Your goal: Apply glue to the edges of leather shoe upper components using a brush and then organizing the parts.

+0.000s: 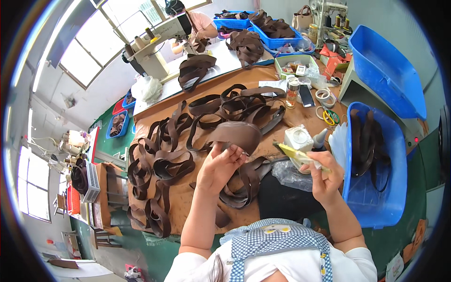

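My left hand is closed on the lower edge of a rounded brown leather-like piece, which it holds up over the table. In my right hand is a flat yellow-green tool with a dark tip, pinched between thumb and fingers. Its exact kind is unclear. The tip points toward the brown piece but stays apart from it. Long brown strips lie looped and folded across the brown worktable. A white block-shaped container stands just behind the tool, and crumpled clear plastic lies below it.
On the right stand a blue bin with dark strips and another blue bin. Yellow-handled scissors, tape rolls, a phone and a jar lie behind. Another person sits at a sewing machine.
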A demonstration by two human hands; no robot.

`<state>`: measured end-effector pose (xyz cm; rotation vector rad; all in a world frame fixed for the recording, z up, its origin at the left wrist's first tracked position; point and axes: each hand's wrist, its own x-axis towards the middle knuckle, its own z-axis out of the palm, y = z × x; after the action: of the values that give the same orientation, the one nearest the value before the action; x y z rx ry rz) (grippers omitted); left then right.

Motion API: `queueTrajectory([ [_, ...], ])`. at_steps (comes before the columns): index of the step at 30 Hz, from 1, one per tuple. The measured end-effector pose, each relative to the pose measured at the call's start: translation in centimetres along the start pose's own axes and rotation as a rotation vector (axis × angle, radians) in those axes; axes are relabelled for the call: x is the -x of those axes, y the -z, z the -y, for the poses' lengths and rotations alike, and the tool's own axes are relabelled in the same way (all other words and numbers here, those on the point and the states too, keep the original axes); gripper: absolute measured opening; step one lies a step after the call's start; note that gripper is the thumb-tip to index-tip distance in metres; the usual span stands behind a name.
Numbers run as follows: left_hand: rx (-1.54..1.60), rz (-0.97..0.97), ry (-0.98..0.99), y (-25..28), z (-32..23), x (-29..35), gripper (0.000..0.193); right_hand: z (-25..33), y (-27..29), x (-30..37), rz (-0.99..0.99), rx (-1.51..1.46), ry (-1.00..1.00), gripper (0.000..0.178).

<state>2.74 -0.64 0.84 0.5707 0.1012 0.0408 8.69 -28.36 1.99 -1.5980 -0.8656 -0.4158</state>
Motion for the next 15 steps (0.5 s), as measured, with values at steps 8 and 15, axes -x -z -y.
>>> queueTrajectory([
  [8, 0.004, 0.129, -0.103, 1.0, -1.1, -1.4, 0.013, 0.5, -0.3, -1.3, -0.097, -0.069, -0.02, 0.016],
  [15, -0.478, -0.042, -0.307, -2.3, -0.6, -1.0, 0.056, 0.5, -0.9, -1.6, -0.078, -0.073, -0.013, 0.017],
])
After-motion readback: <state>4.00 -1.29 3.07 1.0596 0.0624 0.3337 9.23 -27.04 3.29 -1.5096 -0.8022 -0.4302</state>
